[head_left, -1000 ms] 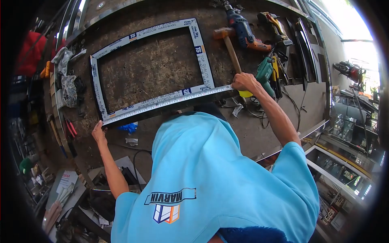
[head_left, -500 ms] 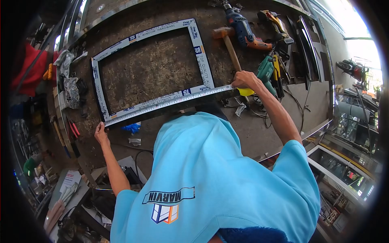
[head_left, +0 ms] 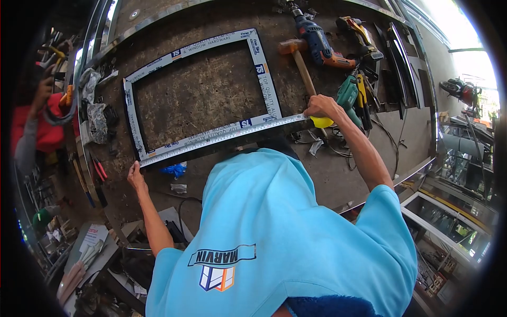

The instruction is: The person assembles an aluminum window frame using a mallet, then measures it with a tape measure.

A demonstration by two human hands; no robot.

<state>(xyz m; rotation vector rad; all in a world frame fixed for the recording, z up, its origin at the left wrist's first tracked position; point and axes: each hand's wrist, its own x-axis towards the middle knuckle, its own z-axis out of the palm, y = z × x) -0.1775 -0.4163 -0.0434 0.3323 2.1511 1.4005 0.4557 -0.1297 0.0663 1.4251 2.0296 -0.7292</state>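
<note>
A rectangular window frame (head_left: 270, 94), wrapped in printed white protective film, lies flat on the dark workbench. Along its near side stretches the pale blade of a tape measure (head_left: 227, 134). My left hand (head_left: 137, 177) pinches the blade's end at the frame's near left corner. At the other end, past the near right corner, my right hand (head_left: 324, 108) is closed round the tape measure, whose yellow case (head_left: 321, 122) shows below the fingers. A mallet (head_left: 302, 66) lies just beyond my right hand, its handle end close to the knuckles.
A blue drill (head_left: 318, 45), a yellow power tool (head_left: 360, 38) and a green tool (head_left: 347, 95) lie at the right, with cables near them. Pliers with red handles (head_left: 99, 168) and blue crumpled plastic (head_left: 175, 169) are on the left. Another person (head_left: 39, 121) in red stands at the far left.
The other person at the left has come further into view, with an arm and a hand now showing. My view has shifted slightly; both hands keep their hold on the tape measure.
</note>
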